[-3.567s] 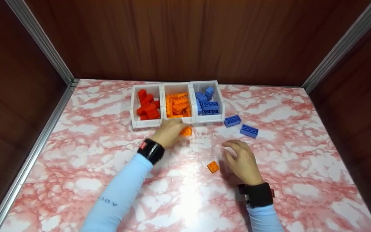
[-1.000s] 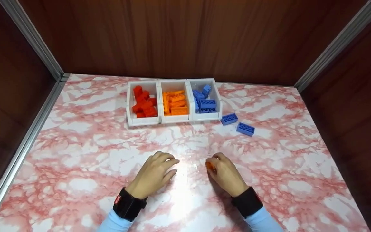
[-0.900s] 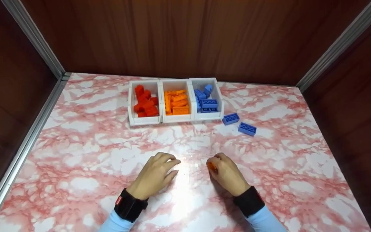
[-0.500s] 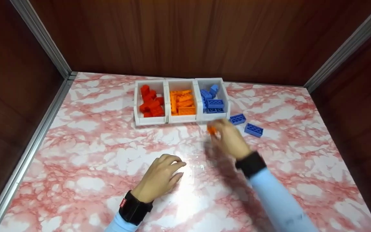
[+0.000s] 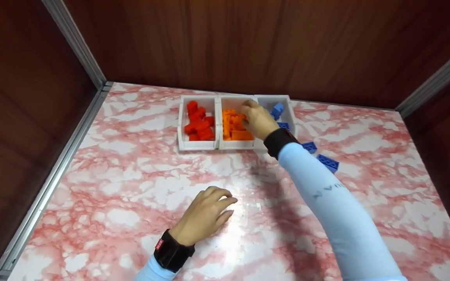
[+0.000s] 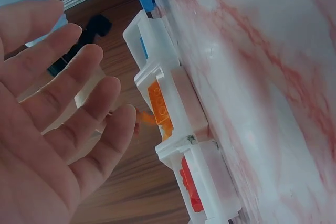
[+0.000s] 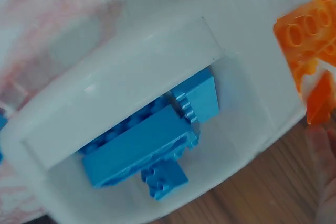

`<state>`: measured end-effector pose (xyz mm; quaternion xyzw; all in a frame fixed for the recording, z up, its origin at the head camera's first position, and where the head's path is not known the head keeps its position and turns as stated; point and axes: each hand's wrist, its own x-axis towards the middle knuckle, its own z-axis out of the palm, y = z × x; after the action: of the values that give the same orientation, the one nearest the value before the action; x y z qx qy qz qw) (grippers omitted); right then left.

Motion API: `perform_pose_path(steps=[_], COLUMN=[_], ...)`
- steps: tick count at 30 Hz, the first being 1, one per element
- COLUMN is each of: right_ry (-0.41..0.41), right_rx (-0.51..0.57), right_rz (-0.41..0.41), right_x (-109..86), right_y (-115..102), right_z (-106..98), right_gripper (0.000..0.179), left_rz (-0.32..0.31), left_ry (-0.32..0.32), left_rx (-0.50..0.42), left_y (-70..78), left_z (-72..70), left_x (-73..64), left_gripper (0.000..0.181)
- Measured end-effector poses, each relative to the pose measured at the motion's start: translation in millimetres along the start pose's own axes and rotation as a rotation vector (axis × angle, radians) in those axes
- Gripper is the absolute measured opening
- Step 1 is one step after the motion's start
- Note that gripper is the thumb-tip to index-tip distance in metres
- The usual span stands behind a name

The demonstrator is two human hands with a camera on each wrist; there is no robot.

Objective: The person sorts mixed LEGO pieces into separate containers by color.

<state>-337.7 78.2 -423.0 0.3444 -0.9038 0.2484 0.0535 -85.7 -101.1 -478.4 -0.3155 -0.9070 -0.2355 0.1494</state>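
My right hand (image 5: pixel 259 120) is over the middle white bin (image 5: pixel 236 145), which contains orange bricks (image 5: pixel 242 135). In the right wrist view, a tilted orange toy brick (image 7: pixel 320 100) is at its fingertips, partly cut off by the frame edge; the fingers appear to pinch it. My left hand (image 5: pixel 203 216) rests low over the table with fingers relaxed and slightly bent, holding nothing. From the left wrist view, its fingers (image 6: pixel 89 114) are spread apart.
Left of the middle bin, a joined bin holds red bricks (image 5: pixel 200 127). On the right, another bin (image 7: pixel 131 85) holds blue bricks (image 7: pixel 139 145), partly behind my right wrist. Two blue bricks lie on the marbled table, one (image 5: pixel 328 162) beside my right sleeve. Dark wood-look walls enclose the table.
My right hand picked up the orange brick from the table and carried it forward to the middle bin. Earlier, my left hand left the bins and came back to rest nearer me.
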Motion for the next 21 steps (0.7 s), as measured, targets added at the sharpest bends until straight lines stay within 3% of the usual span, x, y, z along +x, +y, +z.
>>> perform_pose_path(steps=[6,10,16,21], right_ry=[-0.032,0.004,0.137,0.254], right_rx=[0.036,0.012,0.005,0.058], right_rz=[0.095,0.088,0.002,0.077], right_x=[15.4,1.5,-35.4,-91.5], right_y=[-0.8,9.0,25.1,32.0], right_z=[1.7,-11.3,-31.5,-42.0], right_gripper=[0.029,0.025,0.02,0.022], left_rz=[-0.014,-0.002,0.027,0.035], left_ry=[0.003,0.02,0.033,0.046], left_rx=[0.0,-0.003,0.006,0.006], left_y=[-4.5,-4.0,-3.1,-1.4], left_z=[-2.3,-1.5,-0.9,0.5], left_x=[-2.1,0.0,3.9,6.9], left_gripper=[0.025,0.025,0.024,0.023])
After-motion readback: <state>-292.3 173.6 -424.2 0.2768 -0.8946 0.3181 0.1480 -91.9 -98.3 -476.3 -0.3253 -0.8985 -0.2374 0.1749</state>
